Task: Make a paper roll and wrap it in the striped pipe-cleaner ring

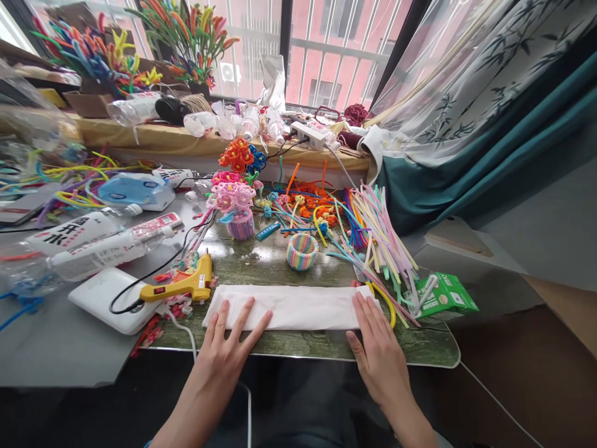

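A folded white tissue (303, 308) lies flat as a long strip along the table's front edge. My left hand (228, 348) rests on its left end with the fingers spread. On the right end lies my right hand (377, 339), fingers stretched out and thumb apart. Just behind the strip stands a small round pot (302, 251) wrapped in pastel stripes. A yellow glue gun (181, 283) lies left of my left hand, its nozzle pointing away from me. Beside my right fingers curves a yellow pipe cleaner (390, 305).
Bundled pastel pipe cleaners (382, 224) and a green packet (445, 294) lie at the right. A striped pot of pink flowers (240, 225) stands behind. Plastic bottles (112, 249) and a white power bank (114, 300) fill the left. A cable (189, 333) hangs over the front edge.
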`<state>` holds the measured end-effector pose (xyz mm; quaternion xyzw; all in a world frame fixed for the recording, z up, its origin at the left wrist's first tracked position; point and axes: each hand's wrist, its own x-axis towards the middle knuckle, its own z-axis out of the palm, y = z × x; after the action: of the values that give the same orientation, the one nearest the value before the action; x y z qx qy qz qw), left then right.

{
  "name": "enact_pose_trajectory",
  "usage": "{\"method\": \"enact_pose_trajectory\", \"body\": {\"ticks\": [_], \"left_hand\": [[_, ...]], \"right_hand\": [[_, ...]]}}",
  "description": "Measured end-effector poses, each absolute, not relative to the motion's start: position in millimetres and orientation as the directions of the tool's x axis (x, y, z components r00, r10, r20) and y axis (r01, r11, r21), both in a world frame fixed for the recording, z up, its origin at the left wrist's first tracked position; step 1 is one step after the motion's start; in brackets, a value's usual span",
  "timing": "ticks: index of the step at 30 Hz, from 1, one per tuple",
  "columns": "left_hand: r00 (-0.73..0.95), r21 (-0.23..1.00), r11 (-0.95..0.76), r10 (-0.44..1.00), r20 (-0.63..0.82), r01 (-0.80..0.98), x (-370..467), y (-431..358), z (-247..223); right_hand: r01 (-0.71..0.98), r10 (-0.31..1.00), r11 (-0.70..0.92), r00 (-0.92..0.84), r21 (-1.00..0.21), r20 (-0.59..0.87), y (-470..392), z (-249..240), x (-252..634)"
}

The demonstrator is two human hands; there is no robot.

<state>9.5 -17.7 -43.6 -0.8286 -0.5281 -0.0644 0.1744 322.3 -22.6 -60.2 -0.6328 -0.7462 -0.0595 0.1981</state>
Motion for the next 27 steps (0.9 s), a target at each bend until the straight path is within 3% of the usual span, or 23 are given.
{"method": "enact_pose_trajectory", "body": {"ticks": [5, 9, 18, 27], "left_hand": [[0.457, -0.239, -0.406, 0.86, 0.226, 0.882, 4, -20, -38], [0.414, -0.175, -0.378, 0.863, 0.288, 0.909, 0, -22, -41], [0.18, -0.149, -0.136, 0.922, 0.342, 0.979, 3, -27, -38], [0.096, -0.089, -0.067, 0.922, 0.375, 0.994, 8, -33, -43]], "right_hand": [[0.971, 0.925, 0.151, -0.073, -0.187, 0.372, -24, -63, 320], [0.973, 0.924, 0.136, -0.058, -0.185, 0.378, -23, -64, 321], [0.978, 0.919, 0.129, -0.057, -0.161, 0.391, -24, -68, 321], [0.982, 0.916, 0.128, -0.062, -0.142, 0.395, -25, -70, 323]]}}
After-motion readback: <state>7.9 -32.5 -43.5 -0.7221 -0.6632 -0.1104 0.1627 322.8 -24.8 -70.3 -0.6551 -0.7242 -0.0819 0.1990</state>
